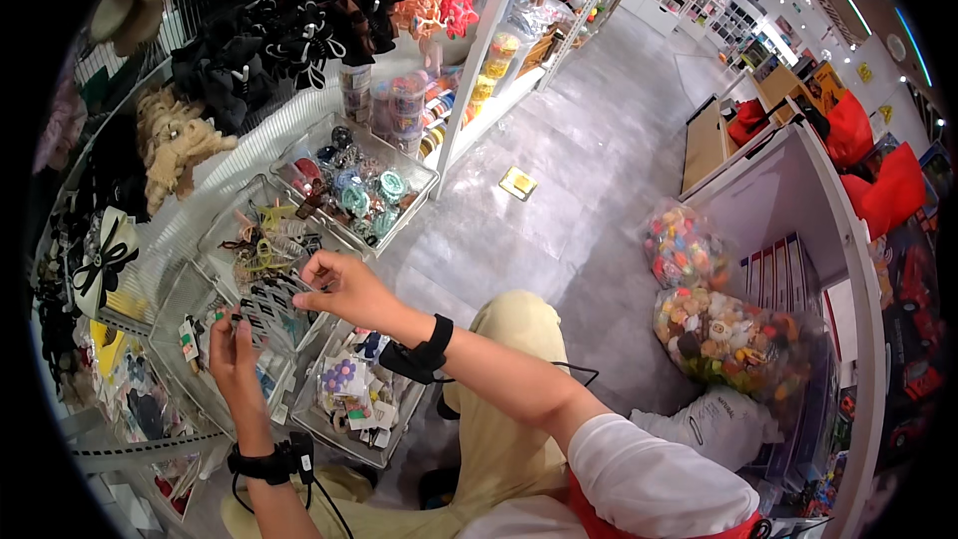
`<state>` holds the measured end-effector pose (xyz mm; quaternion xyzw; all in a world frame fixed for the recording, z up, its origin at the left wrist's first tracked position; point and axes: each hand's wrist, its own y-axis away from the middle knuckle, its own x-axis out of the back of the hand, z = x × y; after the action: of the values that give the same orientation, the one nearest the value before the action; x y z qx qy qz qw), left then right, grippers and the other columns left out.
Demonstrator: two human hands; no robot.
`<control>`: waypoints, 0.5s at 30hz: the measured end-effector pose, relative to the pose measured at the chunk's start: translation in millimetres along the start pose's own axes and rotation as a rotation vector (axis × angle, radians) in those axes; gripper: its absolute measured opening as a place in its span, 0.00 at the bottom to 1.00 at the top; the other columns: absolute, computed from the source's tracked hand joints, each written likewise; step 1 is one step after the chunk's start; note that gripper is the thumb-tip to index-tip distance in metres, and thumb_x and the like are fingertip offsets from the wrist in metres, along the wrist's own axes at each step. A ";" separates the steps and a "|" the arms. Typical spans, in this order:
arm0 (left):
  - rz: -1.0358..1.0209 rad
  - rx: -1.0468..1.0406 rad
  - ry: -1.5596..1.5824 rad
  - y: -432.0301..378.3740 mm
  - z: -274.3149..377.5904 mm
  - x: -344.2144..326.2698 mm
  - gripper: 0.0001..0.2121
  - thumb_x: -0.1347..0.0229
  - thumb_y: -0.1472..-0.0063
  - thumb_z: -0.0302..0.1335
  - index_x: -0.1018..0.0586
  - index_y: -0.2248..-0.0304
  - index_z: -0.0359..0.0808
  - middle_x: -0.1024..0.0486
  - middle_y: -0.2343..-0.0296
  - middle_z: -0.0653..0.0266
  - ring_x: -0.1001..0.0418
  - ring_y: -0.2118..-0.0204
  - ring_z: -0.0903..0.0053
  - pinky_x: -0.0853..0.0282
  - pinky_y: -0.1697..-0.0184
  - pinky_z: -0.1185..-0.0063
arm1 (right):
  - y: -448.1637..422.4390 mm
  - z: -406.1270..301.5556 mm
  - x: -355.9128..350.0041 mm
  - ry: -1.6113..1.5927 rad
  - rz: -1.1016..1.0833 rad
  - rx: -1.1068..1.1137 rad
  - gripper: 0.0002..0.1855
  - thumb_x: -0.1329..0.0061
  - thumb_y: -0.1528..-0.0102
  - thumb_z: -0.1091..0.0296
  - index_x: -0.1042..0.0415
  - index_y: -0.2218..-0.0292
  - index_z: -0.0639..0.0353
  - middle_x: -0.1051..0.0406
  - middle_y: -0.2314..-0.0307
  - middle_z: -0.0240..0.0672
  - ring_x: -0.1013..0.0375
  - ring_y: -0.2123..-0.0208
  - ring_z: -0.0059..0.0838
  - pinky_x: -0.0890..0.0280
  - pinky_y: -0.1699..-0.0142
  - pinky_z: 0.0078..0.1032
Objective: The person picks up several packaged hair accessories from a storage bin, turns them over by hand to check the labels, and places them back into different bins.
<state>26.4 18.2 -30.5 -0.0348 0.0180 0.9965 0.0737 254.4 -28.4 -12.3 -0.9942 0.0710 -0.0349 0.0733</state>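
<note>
Between my hands, over the metal mesh baskets, is a latticed bundle of dark and clear strips (271,308), apparently hair accessories; its exact kind cannot be made out. My left hand (233,352) pinches its near left end between thumb and fingers. At the opposite end, the curled fingers of my right hand (346,290) grip the edge. Just beyond the bundle, clear and yellowish hair claw clips (273,239) fill one basket. Carded hair accessories, among them a purple flower piece (338,374), lie in a basket (383,457) below my right wrist.
A further wire basket (423,191) contains teal coiled items (355,198). Black hair bows (299,30) and a tan plush piece (174,138) hang along the curved rack. A yellow packet (518,183) lies on the grey floor. Bags of small plush toys (722,337) rest against the right shelf.
</note>
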 end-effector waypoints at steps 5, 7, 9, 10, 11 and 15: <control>-0.122 0.136 0.127 3.4 -2.4 0.2 0.17 0.48 0.35 0.30 0.34 0.49 0.37 0.33 0.58 0.70 0.33 0.56 0.83 0.33 0.55 0.78 | -0.3 -9.5 -10.8 -0.054 -0.045 -0.077 0.17 0.53 0.40 0.59 0.38 0.56 0.61 0.31 0.66 0.31 0.35 0.63 0.22 0.39 0.54 0.24; -0.253 0.123 0.170 4.4 -6.2 -2.8 0.17 0.48 0.35 0.29 0.35 0.49 0.36 0.33 0.58 0.69 0.33 0.56 0.83 0.33 0.54 0.77 | -4.9 -1.9 -21.8 -0.086 -0.110 -0.017 0.21 0.60 0.36 0.53 0.37 0.54 0.63 0.32 0.63 0.34 0.36 0.58 0.24 0.41 0.49 0.25; -0.192 0.172 0.260 13.1 -3.3 -13.7 0.17 0.49 0.35 0.28 0.35 0.49 0.36 0.33 0.58 0.68 0.32 0.56 0.82 0.32 0.53 0.76 | 0.5 2.7 -16.9 -0.118 -0.235 -0.124 0.28 0.69 0.34 0.46 0.37 0.50 0.63 0.35 0.55 0.36 0.40 0.51 0.24 0.45 0.44 0.23; -0.162 0.198 0.303 17.2 -1.6 -18.0 0.17 0.49 0.35 0.28 0.35 0.48 0.36 0.33 0.58 0.67 0.32 0.56 0.82 0.32 0.53 0.76 | 1.4 5.1 -17.1 -0.155 -0.237 -0.121 0.28 0.69 0.34 0.45 0.37 0.50 0.64 0.35 0.54 0.36 0.40 0.51 0.23 0.45 0.44 0.23; -0.209 0.205 0.314 16.0 -6.2 -15.7 0.19 0.49 0.35 0.28 0.36 0.47 0.36 0.33 0.56 0.66 0.32 0.55 0.80 0.33 0.52 0.76 | 2.5 7.2 -17.2 -0.190 -0.237 -0.119 0.29 0.69 0.35 0.44 0.36 0.50 0.64 0.35 0.53 0.35 0.40 0.51 0.23 0.45 0.44 0.23; -0.248 0.165 0.282 16.6 -19.8 -4.5 0.23 0.49 0.35 0.30 0.40 0.44 0.36 0.34 0.51 0.61 0.34 0.50 0.75 0.35 0.48 0.73 | 7.7 9.5 -34.8 -0.402 -0.145 -0.189 0.34 0.67 0.36 0.42 0.39 0.47 0.67 0.37 0.48 0.39 0.41 0.48 0.24 0.48 0.42 0.22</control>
<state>29.7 0.3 -49.4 -0.1696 0.1053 0.9602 0.1953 219.7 -29.5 -24.9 -0.9861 -0.0134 0.1653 -0.0100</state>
